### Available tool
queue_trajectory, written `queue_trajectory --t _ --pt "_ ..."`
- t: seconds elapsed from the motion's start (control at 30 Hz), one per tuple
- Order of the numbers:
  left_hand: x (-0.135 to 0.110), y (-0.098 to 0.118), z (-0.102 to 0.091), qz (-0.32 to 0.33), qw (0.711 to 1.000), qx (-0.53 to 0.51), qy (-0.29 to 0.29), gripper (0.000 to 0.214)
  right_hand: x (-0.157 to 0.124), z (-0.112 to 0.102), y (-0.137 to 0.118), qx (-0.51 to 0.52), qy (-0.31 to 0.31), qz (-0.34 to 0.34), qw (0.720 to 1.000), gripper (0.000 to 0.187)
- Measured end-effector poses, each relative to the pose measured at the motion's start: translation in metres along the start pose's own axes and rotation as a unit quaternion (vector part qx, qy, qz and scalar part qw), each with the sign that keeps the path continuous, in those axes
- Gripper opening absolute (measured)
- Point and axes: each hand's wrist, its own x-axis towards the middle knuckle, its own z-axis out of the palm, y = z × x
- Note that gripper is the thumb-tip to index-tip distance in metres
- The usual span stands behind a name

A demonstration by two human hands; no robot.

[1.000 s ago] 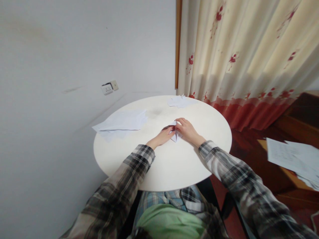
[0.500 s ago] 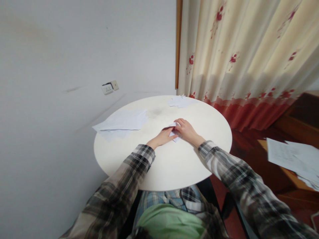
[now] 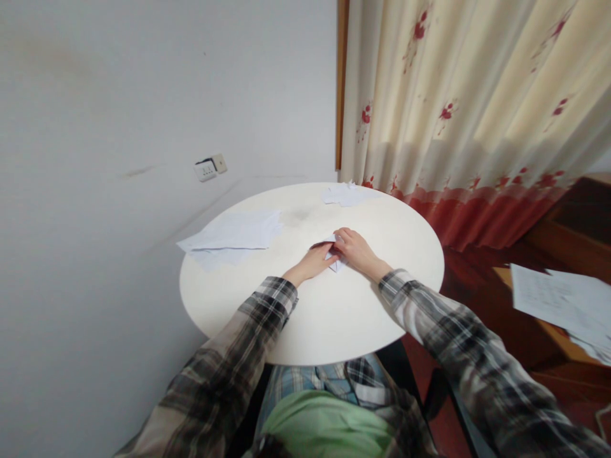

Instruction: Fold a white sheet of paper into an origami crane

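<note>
Between my hands, near the middle of the round white table (image 3: pixel 329 318), is a small folded piece of white paper (image 3: pixel 335 264). Its lower end tapers to a point toward me, and my fingers cover much of the rest. From the left, my left hand (image 3: pixel 315 260) grips the paper's edge, thumb on the near side. My right hand (image 3: pixel 354 249) is curled over the right side of the paper, fingertips pressed at its upper part. Both hands rest low over the tabletop, their fingertips almost meeting.
A stack of white sheets (image 3: pixel 233 230) lies at the table's left. Smaller white paper pieces (image 3: pixel 346 194) lie at the far edge. A wall with a socket (image 3: pixel 205 170) is on the left, a floral curtain (image 3: pixel 443 114) behind. More papers (image 3: pixel 558 299) sit on wooden furniture at right.
Almost nothing differs. My fingers have shifted very slightly on the folded paper, which stays in the same place.
</note>
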Motion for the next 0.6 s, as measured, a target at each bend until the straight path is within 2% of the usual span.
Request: queue_trajectory --t 0.37,0.6 --pt "0.0009 -0.0062 0.0009 0.014 1.0 -0.021 -0.009 0.041 -0.0007 0.0002 -0.0008 0.01 -0.025 0.02 0.999 0.011" --pt "0.0027 -0.0077 0.0018 0.009 0.999 -0.04 -0.002 0.035 -0.0033 -0.0029 -0.0035 0.016 -0.054 0.059 0.997 0.012"
